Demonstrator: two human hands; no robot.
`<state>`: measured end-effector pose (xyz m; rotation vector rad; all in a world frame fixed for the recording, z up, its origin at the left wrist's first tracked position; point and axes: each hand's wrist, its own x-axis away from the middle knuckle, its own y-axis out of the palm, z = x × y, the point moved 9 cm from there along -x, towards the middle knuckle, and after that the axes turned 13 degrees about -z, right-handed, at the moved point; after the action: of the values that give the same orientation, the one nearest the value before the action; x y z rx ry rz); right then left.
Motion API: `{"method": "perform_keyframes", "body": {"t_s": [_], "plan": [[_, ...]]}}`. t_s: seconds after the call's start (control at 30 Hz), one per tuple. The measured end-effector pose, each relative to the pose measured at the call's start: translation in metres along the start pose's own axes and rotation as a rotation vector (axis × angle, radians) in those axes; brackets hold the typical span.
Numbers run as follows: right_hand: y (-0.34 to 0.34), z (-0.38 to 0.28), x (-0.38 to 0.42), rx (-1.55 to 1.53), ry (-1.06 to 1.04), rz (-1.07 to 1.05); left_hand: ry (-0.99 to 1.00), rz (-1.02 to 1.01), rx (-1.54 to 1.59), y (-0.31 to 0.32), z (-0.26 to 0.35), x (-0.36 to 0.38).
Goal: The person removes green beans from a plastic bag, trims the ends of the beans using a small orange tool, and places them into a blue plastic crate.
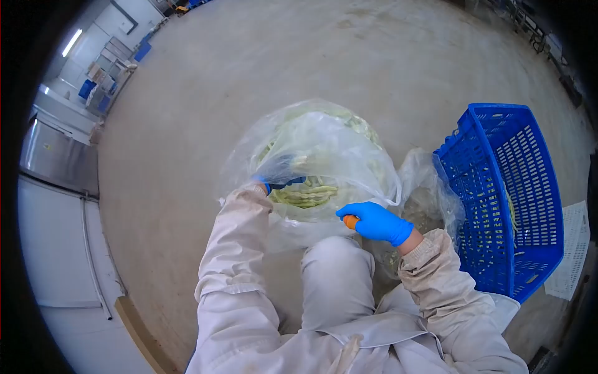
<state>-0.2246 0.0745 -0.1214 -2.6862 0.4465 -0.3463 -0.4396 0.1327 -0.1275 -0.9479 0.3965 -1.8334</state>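
A large clear plastic bag full of long green beans stands on the floor in front of my knees, its mouth gaping toward me. My left hand, in a blue glove, reaches inside the bag beside the beans. Plastic film covers most of it and blurs the fingers, so its grip cannot be made out. At the near right side of the opening, my blue-gloved right hand is closed round an orange handle. Whatever extends from that handle is not visible.
A blue slatted crate with a few beans inside rests tilted to my right. Crumpled clear plastic lies between it and the bag. A white perforated sheet is behind the crate. White wall panels run along the left.
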Motion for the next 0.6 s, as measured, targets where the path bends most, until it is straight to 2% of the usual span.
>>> {"method": "perform_keyframes", "body": {"t_s": [0.03, 0.1, 0.17, 0.23, 0.27, 0.3, 0.37, 0.4, 0.47, 0.5, 0.57, 0.6], "plan": [[-0.001, 0.0, 0.0, -0.023, 0.02, -0.001, -0.037, -0.003, -0.253, -0.005, 0.015, 0.003], [-0.006, 0.002, -0.002, -0.013, 0.028, 0.01, 0.19, 0.19, 0.557, -0.02, 0.013, 0.006], [-0.008, 0.003, 0.001, 0.002, 0.042, 0.016, 0.192, 0.206, 0.471, -0.023, 0.014, 0.005], [-0.019, -0.003, 0.001, 0.029, 0.02, 0.065, 0.176, 0.391, 0.299, -0.051, 0.017, 0.003], [-0.02, -0.004, 0.001, 0.024, 0.016, 0.074, 0.337, 0.43, 0.756, -0.063, 0.025, 0.009], [-0.019, -0.001, 0.002, -0.043, 0.013, 0.088, 0.378, 0.34, 0.567, -0.071, 0.041, 0.008], [-0.026, -0.003, 0.006, -0.087, -0.006, 0.106, 0.265, 0.415, 0.419, -0.078, 0.05, 0.01], [-0.027, -0.008, 0.007, -0.058, -0.027, 0.105, 0.275, 0.416, 0.4, -0.088, 0.054, 0.011], [-0.024, -0.012, 0.015, -0.031, -0.039, 0.115, 0.192, 0.238, 0.468, -0.08, 0.06, 0.005], [-0.024, -0.013, 0.017, -0.04, -0.033, 0.111, 0.202, 0.242, 0.462, -0.077, 0.067, 0.01], [-0.029, -0.022, 0.02, -0.043, -0.049, 0.127, -0.031, -0.061, 0.657, -0.039, 0.066, 0.017], [-0.03, -0.025, 0.025, -0.034, -0.052, 0.126, -0.052, -0.091, 0.778, -0.032, 0.07, 0.025]]}}
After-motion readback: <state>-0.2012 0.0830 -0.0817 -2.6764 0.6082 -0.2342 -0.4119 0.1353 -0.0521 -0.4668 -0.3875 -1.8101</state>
